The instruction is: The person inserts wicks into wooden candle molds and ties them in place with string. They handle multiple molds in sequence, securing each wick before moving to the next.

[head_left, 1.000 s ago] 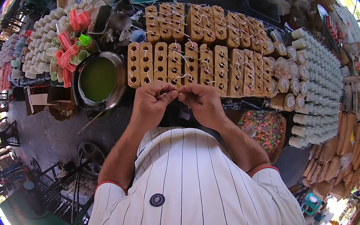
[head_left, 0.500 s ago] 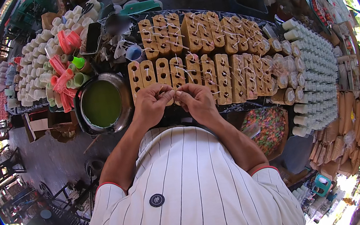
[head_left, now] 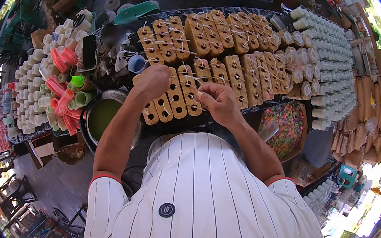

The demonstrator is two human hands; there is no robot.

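Note:
Rows of tan wooden blocks (head_left: 219,39) with round holes lie across a dark table, white strings running over them. My left hand (head_left: 152,81) is closed over the front-left blocks (head_left: 169,103), pinching what looks like a thin white string. My right hand (head_left: 217,100) is closed just in front of the front row, fingers pinched on the other end of the string. The two hands are apart, with a block between them.
A metal bowl of green liquid (head_left: 102,118) sits left of my left arm. White, pink and green cups (head_left: 53,88) crowd the left. White bottles (head_left: 330,54) stand in rows at right, and a tray of coloured sweets (head_left: 289,126) lies near my right elbow.
My hands were together in front of me; now they have separated, the left reaching out to the left blocks and the right drawn back. The view has shifted down and right.

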